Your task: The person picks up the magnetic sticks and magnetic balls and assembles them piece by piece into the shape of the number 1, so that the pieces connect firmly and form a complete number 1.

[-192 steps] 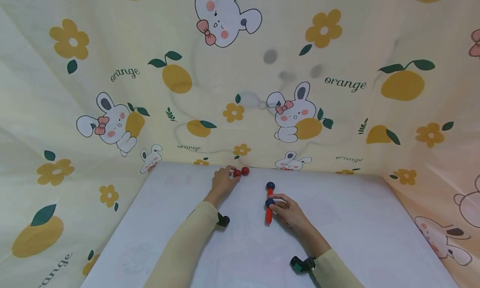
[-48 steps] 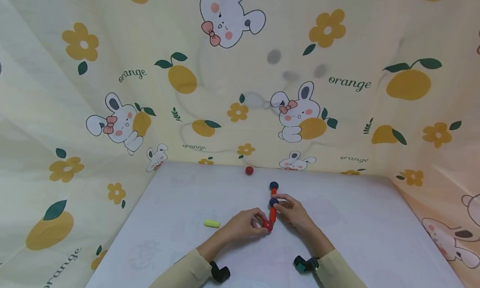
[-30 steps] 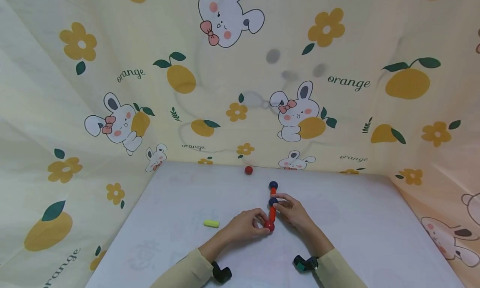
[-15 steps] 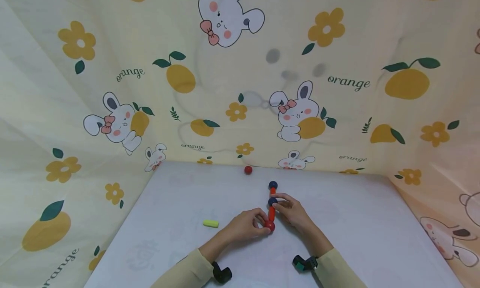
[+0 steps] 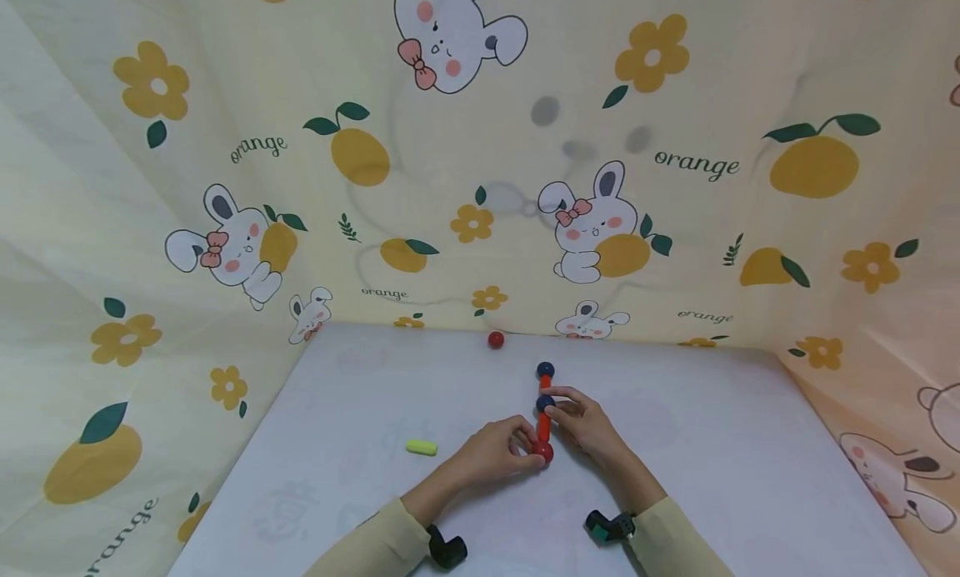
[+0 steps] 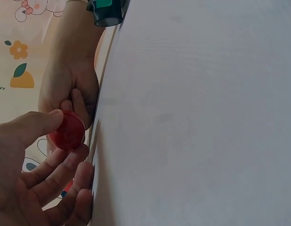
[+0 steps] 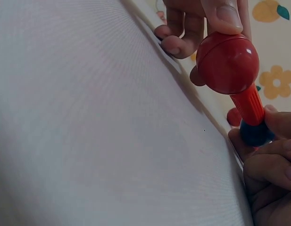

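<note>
In the head view a straight chain runs away from me: a red ball [image 5: 543, 452], an orange-red rod [image 5: 543, 428], a dark blue ball [image 5: 544, 403], a second orange-red rod [image 5: 545, 383] and another dark blue ball [image 5: 545, 369] at the far end. My left hand [image 5: 491, 452] pinches the red ball between thumb and fingers. My right hand [image 5: 588, 427] pinches the middle blue ball from the right. In the right wrist view the near rod [image 7: 249, 104] meets the red ball [image 7: 228, 63], and my right thumb and fingers hold the blue ball [image 7: 256, 134].
A loose red ball [image 5: 496, 339] sits at the back edge of the white table [image 5: 675, 444]. To the left of my left hand lies a short yellow-green stick [image 5: 422, 448]. A printed cloth [image 5: 420, 185] hangs behind and along both sides.
My left hand has brought one red ball from the back edge to the chain's near end, then eased it slightly right against the rod. My right hand keeps its hold on the middle blue ball.
</note>
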### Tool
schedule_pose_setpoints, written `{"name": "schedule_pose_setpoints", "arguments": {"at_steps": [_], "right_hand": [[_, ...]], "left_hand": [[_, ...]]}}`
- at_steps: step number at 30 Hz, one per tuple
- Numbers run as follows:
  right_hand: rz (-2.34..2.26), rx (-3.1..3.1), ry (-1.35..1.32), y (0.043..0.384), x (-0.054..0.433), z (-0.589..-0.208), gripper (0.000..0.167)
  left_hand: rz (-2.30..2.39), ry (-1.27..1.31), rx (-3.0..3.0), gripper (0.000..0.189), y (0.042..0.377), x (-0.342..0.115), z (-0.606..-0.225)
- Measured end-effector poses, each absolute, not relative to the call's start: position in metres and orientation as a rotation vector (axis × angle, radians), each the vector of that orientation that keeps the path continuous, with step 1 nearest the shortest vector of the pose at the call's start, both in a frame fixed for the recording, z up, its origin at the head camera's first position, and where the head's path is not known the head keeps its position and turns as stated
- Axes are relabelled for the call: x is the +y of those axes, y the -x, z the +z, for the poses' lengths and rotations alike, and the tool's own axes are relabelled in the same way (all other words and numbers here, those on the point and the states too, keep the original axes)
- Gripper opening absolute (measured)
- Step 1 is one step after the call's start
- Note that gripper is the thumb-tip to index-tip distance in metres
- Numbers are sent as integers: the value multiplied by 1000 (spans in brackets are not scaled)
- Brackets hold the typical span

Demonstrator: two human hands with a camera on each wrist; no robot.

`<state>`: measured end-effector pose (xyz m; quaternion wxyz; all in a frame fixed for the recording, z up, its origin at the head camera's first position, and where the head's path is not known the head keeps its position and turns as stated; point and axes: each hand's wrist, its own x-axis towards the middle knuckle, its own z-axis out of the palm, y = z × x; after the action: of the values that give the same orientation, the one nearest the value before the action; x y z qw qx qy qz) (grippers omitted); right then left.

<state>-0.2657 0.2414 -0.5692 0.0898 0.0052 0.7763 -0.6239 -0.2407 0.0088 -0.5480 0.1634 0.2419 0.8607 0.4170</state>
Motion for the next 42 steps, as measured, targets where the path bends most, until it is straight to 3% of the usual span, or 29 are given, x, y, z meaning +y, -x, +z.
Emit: {"name": "schedule_pose_setpoints", "arguments": {"at_steps": [42], "right_hand": [[-1856, 2307, -27, 266, 241, -569, 38]], "left_hand": [[1237, -628, 2409, 29, 238, 11, -547]]}}
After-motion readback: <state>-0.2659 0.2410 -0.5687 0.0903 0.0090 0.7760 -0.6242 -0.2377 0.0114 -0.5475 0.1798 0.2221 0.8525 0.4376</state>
